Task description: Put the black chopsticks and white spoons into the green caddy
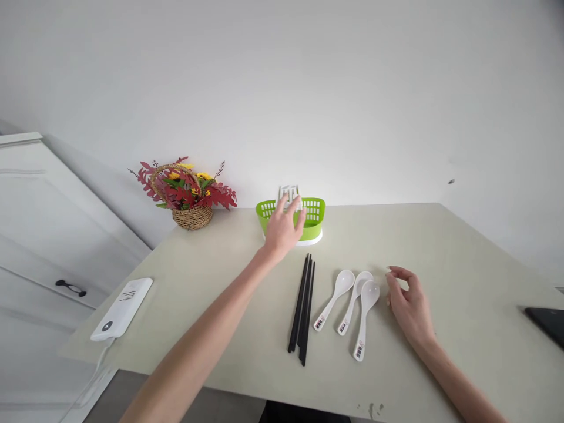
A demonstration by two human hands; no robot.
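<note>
My left hand (284,228) reaches over the front of a green slotted basket (314,232) with a white base, near the wall. Its fingers are spread in front of a white slotted piece (289,192) at the basket's back; whether they touch it I cannot tell. On the table before the basket lie several black chopsticks (302,308) in a loose bundle. Beside them are three white spoons (341,286), bowls pointing away from me, two of them overlapping. Just right of the spoons, my right hand (409,302) rests by the table with loosely curled fingers and nothing in it.
A wicker basket (192,217) of red and yellow artificial flowers stands at the back left. A white power bank (123,308) with a cable lies at the left edge. A dark flat object (549,323) is at the far right. A white cabinet (53,235) stands left.
</note>
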